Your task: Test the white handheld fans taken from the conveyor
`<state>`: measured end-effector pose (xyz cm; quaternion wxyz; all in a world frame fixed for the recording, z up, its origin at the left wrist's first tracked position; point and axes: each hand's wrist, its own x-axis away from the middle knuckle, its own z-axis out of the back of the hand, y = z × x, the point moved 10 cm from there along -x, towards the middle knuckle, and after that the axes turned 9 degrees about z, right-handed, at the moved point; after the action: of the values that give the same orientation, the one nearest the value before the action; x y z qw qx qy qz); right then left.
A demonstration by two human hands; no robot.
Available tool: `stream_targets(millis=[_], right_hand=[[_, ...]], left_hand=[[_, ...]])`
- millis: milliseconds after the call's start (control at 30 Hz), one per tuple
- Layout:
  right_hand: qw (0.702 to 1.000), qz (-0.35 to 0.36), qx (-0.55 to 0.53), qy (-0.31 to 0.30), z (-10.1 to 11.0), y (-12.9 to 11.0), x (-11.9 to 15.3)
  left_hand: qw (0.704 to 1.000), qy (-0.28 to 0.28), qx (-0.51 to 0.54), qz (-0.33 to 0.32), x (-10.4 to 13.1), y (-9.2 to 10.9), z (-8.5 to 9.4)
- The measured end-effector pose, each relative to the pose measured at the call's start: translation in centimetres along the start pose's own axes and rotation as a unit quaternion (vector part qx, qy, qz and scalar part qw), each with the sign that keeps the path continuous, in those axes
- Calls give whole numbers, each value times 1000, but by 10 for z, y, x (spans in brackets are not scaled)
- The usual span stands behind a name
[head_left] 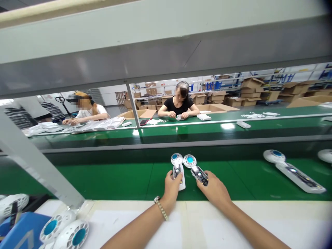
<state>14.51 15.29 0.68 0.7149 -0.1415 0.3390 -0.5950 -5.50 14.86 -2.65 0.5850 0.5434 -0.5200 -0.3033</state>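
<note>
Over the green belt (129,178), my left hand (171,188) is closed around the handle of a white handheld fan (177,159) with a round slotted head and blue centre. My right hand (214,190) grips a second white handheld fan (190,160) by its handle. Both handles are uncovered, with dark circuit parts and a small light showing. The two round heads lie side by side, close together, pointing away from me. My fingers and palms hide parts of both handles.
Another fan with an uncovered handle (301,176) lies on the belt at right. More fan heads (79,237) sit at lower left by a blue box (28,230). A slanted white post (38,166) stands at left. Across the belt, two people (178,105) handle white parts.
</note>
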Motion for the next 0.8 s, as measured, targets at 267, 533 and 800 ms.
stream_targets(millis=[267, 533, 800], right_hand=[[877, -98, -468, -47, -23, -6, 16], [777, -145, -604, -99, -22, -17, 34], [783, -170, -590, -98, -16, 0, 51]], left_hand=[[985, -157, 73, 21, 21, 4, -31], [945, -312, 49, 81, 49, 1, -60], [936, -329, 40, 119, 61, -8, -57]])
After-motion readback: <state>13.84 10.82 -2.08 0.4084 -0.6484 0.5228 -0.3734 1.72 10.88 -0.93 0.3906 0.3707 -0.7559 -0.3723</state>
